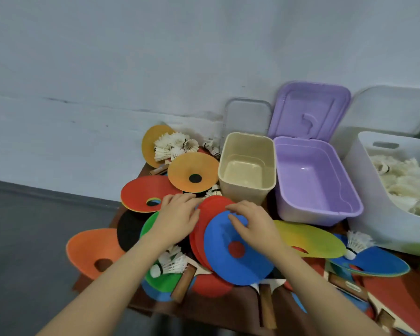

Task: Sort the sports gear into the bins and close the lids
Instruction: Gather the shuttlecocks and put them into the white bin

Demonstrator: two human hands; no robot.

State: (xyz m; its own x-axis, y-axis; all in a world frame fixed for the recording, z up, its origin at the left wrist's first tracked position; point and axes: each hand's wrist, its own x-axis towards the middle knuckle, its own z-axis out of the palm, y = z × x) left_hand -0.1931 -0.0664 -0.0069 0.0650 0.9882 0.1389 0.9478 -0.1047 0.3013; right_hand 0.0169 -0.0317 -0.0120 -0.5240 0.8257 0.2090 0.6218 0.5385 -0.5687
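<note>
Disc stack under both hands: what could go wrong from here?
1. The stack of red discs with the blue disc on top looks fanned out; lifted by the left hand and right hand, it may shed discs.
2. The shuttlecock lying just beside the stack could be swept along or knocked off the table.
3. The beige bin looks narrower than the discs; the purple bin seems the safer fit.

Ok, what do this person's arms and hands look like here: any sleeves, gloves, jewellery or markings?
Both forearms are bare from the bottom edge of the picture up to the wrists; no sleeve shows. The left hand and right hand wear no gloves. No watch, ring, bracelet or marking can be seen on either. The upper arms are out of view, so a short sleeve cannot be ruled out.
</note>
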